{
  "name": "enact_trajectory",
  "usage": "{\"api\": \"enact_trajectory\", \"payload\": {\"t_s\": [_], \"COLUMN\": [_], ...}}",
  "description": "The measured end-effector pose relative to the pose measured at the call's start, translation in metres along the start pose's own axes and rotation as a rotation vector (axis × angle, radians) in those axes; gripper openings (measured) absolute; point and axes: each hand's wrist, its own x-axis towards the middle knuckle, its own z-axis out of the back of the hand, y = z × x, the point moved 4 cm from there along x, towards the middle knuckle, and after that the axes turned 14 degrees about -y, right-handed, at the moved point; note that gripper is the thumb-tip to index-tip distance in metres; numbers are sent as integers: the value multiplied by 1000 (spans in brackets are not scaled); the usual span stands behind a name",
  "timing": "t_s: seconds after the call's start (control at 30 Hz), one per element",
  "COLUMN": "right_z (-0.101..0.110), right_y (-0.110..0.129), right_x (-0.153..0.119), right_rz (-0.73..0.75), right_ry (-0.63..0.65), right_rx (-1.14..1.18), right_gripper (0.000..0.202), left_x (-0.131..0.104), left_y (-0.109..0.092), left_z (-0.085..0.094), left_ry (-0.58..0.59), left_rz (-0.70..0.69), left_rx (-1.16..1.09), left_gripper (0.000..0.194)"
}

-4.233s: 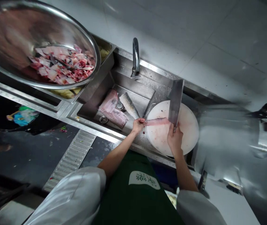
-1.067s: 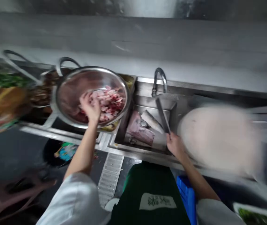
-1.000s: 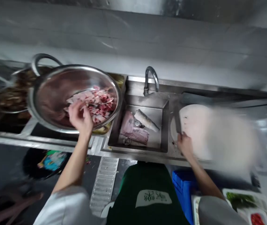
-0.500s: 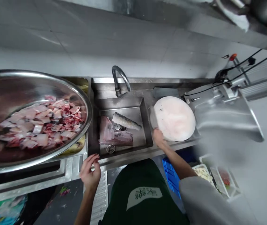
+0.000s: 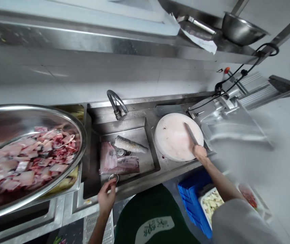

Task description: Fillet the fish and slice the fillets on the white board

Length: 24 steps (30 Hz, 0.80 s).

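My right hand (image 5: pixel 199 151) grips a knife (image 5: pixel 191 134), its blade lying over the round white cutting board (image 5: pixel 171 132). At the sink's front edge, my left hand (image 5: pixel 106 196) has its fingers curled apart with nothing between them. Inside the steel sink (image 5: pixel 148 144) lie a piece of fish with grey scaly skin (image 5: pixel 131 144) and pinkish fish pieces (image 5: pixel 108 157). To the left, a large metal bowl (image 5: pixel 80 135) holds cut pieces of pale and red fish (image 5: pixel 27 166).
A curved faucet (image 5: pixel 116 103) rises behind the sink. A metal slicing machine (image 5: pixel 223 105) stands right of the board. Overhead runs a steel shelf (image 5: pixel 83 39) with a small bowl (image 5: pixel 243 28). Below right are a blue crate (image 5: pixel 192 206) and food containers.
My right hand has moved from the board's left edge to its front right, bringing the knife over the board. My left hand has shifted slightly right along the sink edge. The view has tilted up.
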Motion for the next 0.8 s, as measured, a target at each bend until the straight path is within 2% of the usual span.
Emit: {"api": "enact_trajectory", "payload": {"t_s": [0.07,0.13,0.23,0.3,0.37,0.43,0.47,0.53,0.6,0.63,0.67,0.73,0.8], "right_z": [-16,-38,-72,-92,-106,-117,-123,-142,-166,-177,-187,-198,-201], "right_y": [-26,-40,-47,-49,-59,-83,-100,-139,-169,-175,-175,-163,-144], "right_x": [9,18,33,42,48,49,48,44,37,35,35,45,64], "right_rz": [23,68,162,239,285,262,202,-54,-379,-505,-587,-638,-616], "right_ry": [-10,-34,-151,-216,-286,-381,-428,-475,-433,-390,-350,-314,-315], "right_rx": [-41,-36,28,118,272,490,605,808,1004,1114,1224,1389,1431], "right_gripper": [41,44,50,49,47,52,58,69,74,75,75,73,69], "left_x": [18,48,117,168,214,248,259,264,248,234,218,189,170], "left_y": [-24,-56,-94,-115,-135,-152,-159,-171,-181,-186,-190,-197,-201], "left_z": [-52,-106,-172,-201,-222,-243,-257,-295,-346,-373,-401,-450,-484], "left_ry": [83,154,123,85,34,11,27,132,306,396,482,626,754], "left_rz": [-28,-57,5,-23,-82,-116,-121,-115,-106,-105,-100,-65,9], "left_rx": [-35,-88,-62,-37,-30,-20,-14,-10,-24,-32,-45,-106,-192], "left_gripper": [30,23,17,14,14,18,20,20,17,17,18,24,34]}}
